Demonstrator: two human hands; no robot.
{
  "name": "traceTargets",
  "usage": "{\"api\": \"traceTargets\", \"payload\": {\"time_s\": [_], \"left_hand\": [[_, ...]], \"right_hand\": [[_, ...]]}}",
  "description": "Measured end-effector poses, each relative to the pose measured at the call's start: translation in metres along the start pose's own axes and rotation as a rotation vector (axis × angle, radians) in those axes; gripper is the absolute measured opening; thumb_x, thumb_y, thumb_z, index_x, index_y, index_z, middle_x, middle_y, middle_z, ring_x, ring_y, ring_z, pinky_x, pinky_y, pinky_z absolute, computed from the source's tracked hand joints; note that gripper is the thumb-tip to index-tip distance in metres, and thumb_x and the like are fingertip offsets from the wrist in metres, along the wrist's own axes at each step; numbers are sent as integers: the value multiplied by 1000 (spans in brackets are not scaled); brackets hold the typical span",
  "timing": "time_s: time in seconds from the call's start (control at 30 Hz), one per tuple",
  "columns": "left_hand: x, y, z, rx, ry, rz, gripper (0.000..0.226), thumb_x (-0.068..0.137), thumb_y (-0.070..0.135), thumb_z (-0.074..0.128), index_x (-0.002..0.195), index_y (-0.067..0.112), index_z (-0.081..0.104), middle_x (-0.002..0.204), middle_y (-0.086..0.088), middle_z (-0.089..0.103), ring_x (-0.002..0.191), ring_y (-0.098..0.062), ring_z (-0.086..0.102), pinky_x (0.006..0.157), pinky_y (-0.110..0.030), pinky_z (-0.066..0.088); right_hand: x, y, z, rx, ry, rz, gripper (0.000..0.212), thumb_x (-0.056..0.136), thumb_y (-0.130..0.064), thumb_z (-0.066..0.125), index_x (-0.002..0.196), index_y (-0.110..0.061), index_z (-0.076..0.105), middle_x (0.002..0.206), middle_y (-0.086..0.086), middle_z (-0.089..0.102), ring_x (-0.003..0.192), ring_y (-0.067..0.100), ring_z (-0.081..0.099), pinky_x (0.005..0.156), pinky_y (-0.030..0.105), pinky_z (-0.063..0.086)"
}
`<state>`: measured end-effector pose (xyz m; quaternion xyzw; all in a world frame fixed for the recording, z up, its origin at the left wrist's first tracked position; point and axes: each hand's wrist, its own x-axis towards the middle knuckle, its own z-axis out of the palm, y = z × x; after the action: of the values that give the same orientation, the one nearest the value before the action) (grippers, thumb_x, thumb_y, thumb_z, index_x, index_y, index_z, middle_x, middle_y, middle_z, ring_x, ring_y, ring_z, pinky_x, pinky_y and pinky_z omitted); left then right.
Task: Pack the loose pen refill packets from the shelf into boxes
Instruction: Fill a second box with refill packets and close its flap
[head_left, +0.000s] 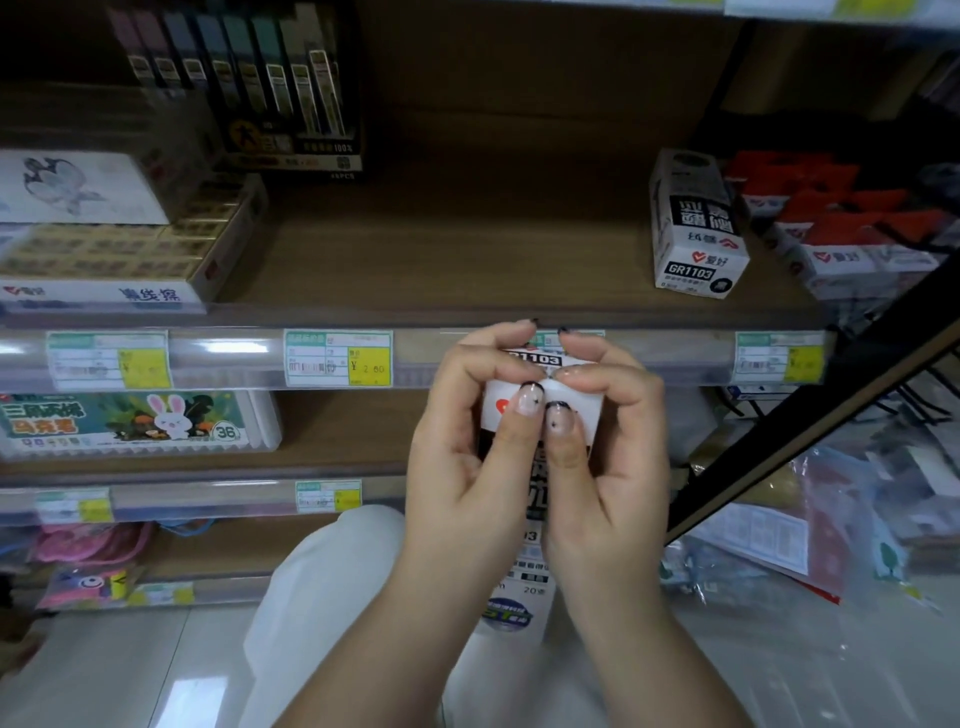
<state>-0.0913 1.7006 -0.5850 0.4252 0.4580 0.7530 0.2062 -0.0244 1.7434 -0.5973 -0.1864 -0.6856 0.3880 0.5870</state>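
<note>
A white refill box (535, 519) marked GR1103 stands upright between both my hands, in front of the shelf edge. My left hand (467, 441) grips its left side, thumb pressed on the top flap. My right hand (608, 447) grips its right side, thumb on the same flap. A second white GR1103 box (696, 228) lies on the wooden shelf (441, 249) at the right. Loose red-and-white refill packets (831, 223) are piled at the shelf's far right.
Eraser trays (114, 254) and a black refill display (270, 88) fill the shelf's left. A price-tag rail (337, 358) runs along the shelf edge. Marker boxes (130, 421) sit below. Plastic bags (831, 519) lie on the floor at right, behind a black bar (810, 431).
</note>
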Motion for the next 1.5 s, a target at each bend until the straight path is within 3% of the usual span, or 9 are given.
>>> {"api": "traceTargets", "payload": {"time_s": [0.13, 0.3, 0.43, 0.57, 0.7, 1.03, 1.23, 1.37, 1.5], "left_hand": [[-2, 2, -3, -23, -4, -9, 12, 86, 23, 51, 88, 34, 56, 115, 14, 59, 115, -12, 55, 92, -24, 43], [-6, 4, -6, 27, -17, 34, 16, 88, 22, 49, 89, 37, 55, 117, 8, 57, 117, -14, 54, 95, -27, 42], [1, 6, -18, 42, -95, 27, 13, 85, 18, 54, 90, 29, 58, 114, 1, 60, 113, -15, 57, 92, -25, 43], [10, 8, -31, 41, -177, 3, 17, 81, 16, 61, 89, 30, 66, 109, 5, 65, 110, -14, 60, 90, -26, 46], [8, 8, -35, 45, -199, 11, 18, 81, 17, 61, 87, 33, 66, 108, 8, 65, 108, -12, 60, 89, -26, 46], [4, 11, -36, 61, -195, -1, 17, 83, 18, 57, 83, 35, 62, 107, 12, 65, 108, -12, 60, 91, -27, 45], [3, 16, -43, 101, -206, -30, 18, 81, 24, 61, 91, 38, 66, 118, 7, 61, 117, -22, 57, 91, -47, 50], [1, 24, -40, 133, -214, -38, 23, 79, 26, 62, 100, 35, 65, 124, 1, 58, 115, -19, 58, 90, -32, 50], [7, 44, -41, 193, -285, -62, 44, 76, 27, 65, 118, 23, 55, 113, 6, 66, 108, -10, 62, 89, -26, 49]], "right_hand": [[0, -3, 0, 23, -36, 17, 6, 95, -40, 43, 99, -37, 46, 118, 7, 48, 114, 22, 51, 90, 34, 43], [0, -7, -1, 31, -96, 3, 14, 95, -39, 42, 94, -25, 45, 117, 2, 49, 113, 18, 51, 90, 36, 44], [7, -7, -13, 121, -199, 78, 6, 92, -34, 52, 97, -31, 50, 114, -8, 54, 114, 18, 52, 95, 40, 42], [15, -6, -22, 160, -272, 159, 13, 85, -19, 57, 95, -27, 55, 108, -2, 60, 107, 18, 57, 92, 36, 44], [13, -7, -21, 156, -259, 131, 17, 84, -18, 58, 92, -34, 56, 108, -1, 61, 108, 20, 58, 92, 36, 43], [16, -13, -20, 125, -327, 129, 10, 84, -17, 57, 89, -25, 54, 106, 1, 60, 105, 22, 58, 90, 40, 46], [19, -20, -27, 93, -392, 323, 26, 78, -28, 63, 101, -34, 55, 118, -7, 56, 103, 13, 61, 86, 32, 51], [23, -26, -37, 116, -452, 452, 48, 66, -38, 68, 111, -32, 53, 110, -4, 65, 95, 10, 66, 78, 27, 51], [36, -44, -43, 27, -483, 368, 51, 68, -33, 71, 115, -34, 52, 113, -4, 66, 104, 13, 63, 88, 36, 52]]}}
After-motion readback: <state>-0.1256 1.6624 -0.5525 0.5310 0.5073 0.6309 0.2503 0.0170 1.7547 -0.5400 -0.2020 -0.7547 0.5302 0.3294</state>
